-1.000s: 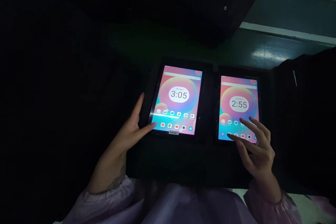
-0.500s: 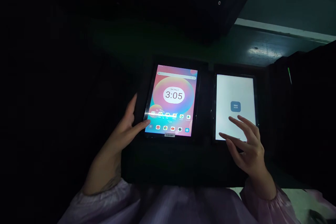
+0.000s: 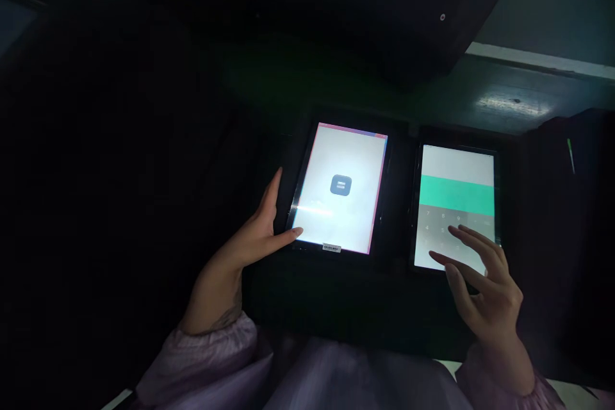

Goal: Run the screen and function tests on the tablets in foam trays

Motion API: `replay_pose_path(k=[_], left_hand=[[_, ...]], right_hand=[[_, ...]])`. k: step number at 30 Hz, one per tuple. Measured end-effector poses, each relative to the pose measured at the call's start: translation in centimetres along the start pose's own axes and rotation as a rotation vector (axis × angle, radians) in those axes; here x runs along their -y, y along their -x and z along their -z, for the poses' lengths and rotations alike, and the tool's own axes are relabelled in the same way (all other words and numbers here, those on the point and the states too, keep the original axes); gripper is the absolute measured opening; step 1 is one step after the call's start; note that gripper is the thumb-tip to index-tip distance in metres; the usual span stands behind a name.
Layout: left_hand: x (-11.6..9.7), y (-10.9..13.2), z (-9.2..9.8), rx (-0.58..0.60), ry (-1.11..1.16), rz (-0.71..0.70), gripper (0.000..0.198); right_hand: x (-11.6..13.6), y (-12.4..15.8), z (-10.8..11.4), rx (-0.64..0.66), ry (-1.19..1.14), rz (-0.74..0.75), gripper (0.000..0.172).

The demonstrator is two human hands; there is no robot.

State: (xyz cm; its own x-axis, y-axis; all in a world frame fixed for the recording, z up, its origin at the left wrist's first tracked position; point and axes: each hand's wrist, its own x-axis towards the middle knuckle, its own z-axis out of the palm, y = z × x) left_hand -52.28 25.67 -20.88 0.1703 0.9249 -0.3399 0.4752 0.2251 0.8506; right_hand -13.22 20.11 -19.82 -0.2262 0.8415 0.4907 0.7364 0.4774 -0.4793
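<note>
Two lit tablets lie side by side on a dark surface. The left tablet (image 3: pixel 346 160) shows a white screen with a dark square icon bearing two bars, and a small label at its bottom edge. My left hand (image 3: pixel 257 234) is open at its lower left corner, one fingertip over the screen. On the right tablet (image 3: pixel 456 192) is a calculator-like page with a green band and a grey number pad. My right hand (image 3: pixel 490 282) hovers over its lower part, fingers apart and holding nothing; whether a fingertip touches the glass is unclear.
A dark cloth-like cover (image 3: pixel 375 25) with a small round fastener hangs beyond the tablets. At the upper right is a grey surface (image 3: pixel 542 25) with a pale strip across it. A thin green-and-white item (image 3: pixel 570 155) shows at the right.
The left tablet's home screen with the clock has given way to a white page with an icon. The right one went from icon page to number pad. The whole view has shifted, moving everything rightward.
</note>
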Motion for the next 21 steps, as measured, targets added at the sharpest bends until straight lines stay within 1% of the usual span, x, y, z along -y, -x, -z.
replay_pose_path(k=[3, 5, 7, 10, 13, 15, 17, 21], left_hand=[[0.2, 0.2, 0.1, 0.003, 0.12, 0.044, 0.117], [-0.2, 0.5, -0.1, -0.05, 0.151, 0.057, 0.109], [-1.1, 0.9, -0.5, -0.098, 0.169, 0.087, 0.101], [-2.7, 1.1, -1.2, -0.195, 0.231, 0.169, 0.092], [-3.9, 0.7, -1.7, -0.33, 0.296, 0.262, 0.078], [-4.4, 0.3, -1.9, -0.427, 0.315, 0.296, 0.063], [-4.9, -0.2, -2.1, -0.498, 0.33, 0.336, 0.053], [-5.2, -0.9, -2.3, -0.589, 0.323, 0.394, 0.043]], right_hand=[[0.0, 0.2, 0.2, -0.002, -0.022, -0.024, 0.025], [0.0, 0.1, 0.5, -0.001, -0.034, -0.046, 0.026], [-0.4, -0.3, 1.2, -0.01, -0.024, -0.074, 0.028], [-1.8, -1.5, 2.4, -0.077, 0.084, -0.14, 0.027], [-4.2, -3.0, 3.1, -0.131, 0.258, -0.176, 0.022], [-5.9, -3.7, 2.8, -0.136, 0.338, -0.16, 0.023], [-7.1, -4.0, 2.1, -0.149, 0.367, -0.131, 0.025], [-7.9, -3.7, 0.6, -0.212, 0.362, -0.137, 0.024]])
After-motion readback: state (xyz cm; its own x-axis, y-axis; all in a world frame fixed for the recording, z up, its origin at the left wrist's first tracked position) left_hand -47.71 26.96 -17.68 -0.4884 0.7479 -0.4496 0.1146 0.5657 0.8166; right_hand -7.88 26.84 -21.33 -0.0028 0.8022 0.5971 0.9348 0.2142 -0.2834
